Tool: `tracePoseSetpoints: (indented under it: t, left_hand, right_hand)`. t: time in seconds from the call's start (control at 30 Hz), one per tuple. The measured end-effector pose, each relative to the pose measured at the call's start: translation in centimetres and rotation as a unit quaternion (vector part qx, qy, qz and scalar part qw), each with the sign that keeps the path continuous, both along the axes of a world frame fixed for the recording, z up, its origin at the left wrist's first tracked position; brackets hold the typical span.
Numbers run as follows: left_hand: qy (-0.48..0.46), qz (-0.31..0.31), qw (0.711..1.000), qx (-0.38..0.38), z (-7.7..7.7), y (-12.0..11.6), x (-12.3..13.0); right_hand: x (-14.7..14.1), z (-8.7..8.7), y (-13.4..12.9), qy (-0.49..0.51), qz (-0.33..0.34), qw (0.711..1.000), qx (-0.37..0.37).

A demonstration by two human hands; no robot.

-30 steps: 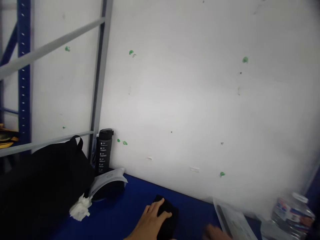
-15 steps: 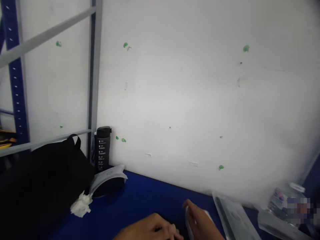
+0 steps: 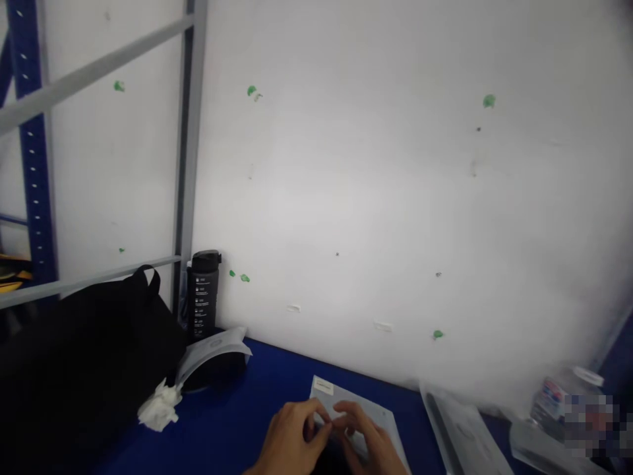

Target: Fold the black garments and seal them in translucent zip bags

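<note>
Taking the black water bottle as landmark, the labelled plastic bag lies to its right and nearer the viewer on the blue tabletop, a white label at its far left corner. A dark item shows between the hands; whether it is inside the bag cannot be told. Right of the bottle, beyond the labelled bag, a translucent bag shows a dark strip along one side; farthest right stands a clear plastic jug, partly pixelated. Just in front of the bottle a translucent pouch arches over something black; nearer still is crumpled tissue, and left of the bottle slumps a large black bag. The left hand and right hand cover the labelled bag's near part, fingers bent and fingertips close; I cannot tell what either grips. Its far edge slants nearer rightward; its long axis is unclear.
</note>
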State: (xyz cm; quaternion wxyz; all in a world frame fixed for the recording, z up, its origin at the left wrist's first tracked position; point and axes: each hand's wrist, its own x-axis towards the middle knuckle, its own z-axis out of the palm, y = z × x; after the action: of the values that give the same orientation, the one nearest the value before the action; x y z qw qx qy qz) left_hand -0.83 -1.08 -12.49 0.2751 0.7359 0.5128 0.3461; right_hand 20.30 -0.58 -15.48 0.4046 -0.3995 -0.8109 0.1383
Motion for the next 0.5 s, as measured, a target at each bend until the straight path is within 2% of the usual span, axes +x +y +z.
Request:
tracePoseSetpoints:
  t: [0.07, 0.13, 0.3, 0.43, 0.5]
  left_hand:
    - [0.020, 0.023, 0.999, 0.022, 0.4, 0.1, -0.1]
    - [0.016, 0.020, 0.998, 0.059, 0.8, 0.1, -0.2]
    - [-0.014, -0.038, 0.992, 0.119, 1.1, 0.1, -0.5]
    - [-0.040, -0.096, 0.983, 0.153, 0.3, 0.0, -0.5]
    - [-0.039, -0.102, 0.979, 0.173, -0.8, 0.4, -0.6]
  right_hand:
    - [0.0, -0.3, 0.0, 0.014, -0.016, 0.999, 0.040]
    - [-0.2, -0.5, 0.1, 0.031, -0.019, 0.996, 0.082]
    - [-1.6, 0.6, -0.1, 0.069, 0.023, 0.989, 0.127]
    - [-1.8, 1.5, -0.7, 0.080, 0.065, 0.987, 0.126]
    - [-1.2, 1.4, -0.7, 0.048, 0.046, 0.989, 0.130]
